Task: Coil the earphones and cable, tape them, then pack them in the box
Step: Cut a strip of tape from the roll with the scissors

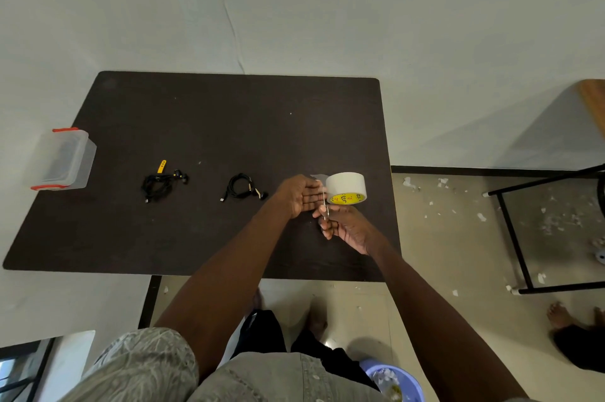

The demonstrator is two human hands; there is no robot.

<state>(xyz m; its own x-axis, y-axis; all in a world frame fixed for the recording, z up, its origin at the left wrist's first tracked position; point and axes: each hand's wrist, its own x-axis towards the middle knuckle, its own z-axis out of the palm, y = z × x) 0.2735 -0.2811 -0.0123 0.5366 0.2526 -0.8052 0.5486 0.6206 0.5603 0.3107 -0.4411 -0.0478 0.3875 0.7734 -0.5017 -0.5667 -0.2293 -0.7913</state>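
Two black coiled bundles lie on the dark table (203, 126): earphones with a yellow tag (162, 183) at the left and a cable coil (241, 189) near the middle. A white tape roll (347, 187) stands at the table's right side, with a short strip of tape (317, 176) pulled out toward my left hand (299, 195). My left hand holds that strip's end with its fingers stretched toward the roll. My right hand (345, 226) grips small metal scissors (324, 205), blades up beside the strip. The clear box with red clips (62, 159) sits open beyond the table's left edge.
A black metal frame (510, 238) stands on the floor at the right, below a wooden tabletop corner (594, 100). Paper scraps litter the floor. A blue bin (397, 382) holds waste near my legs. Another person's feet (569, 319) are at lower right.
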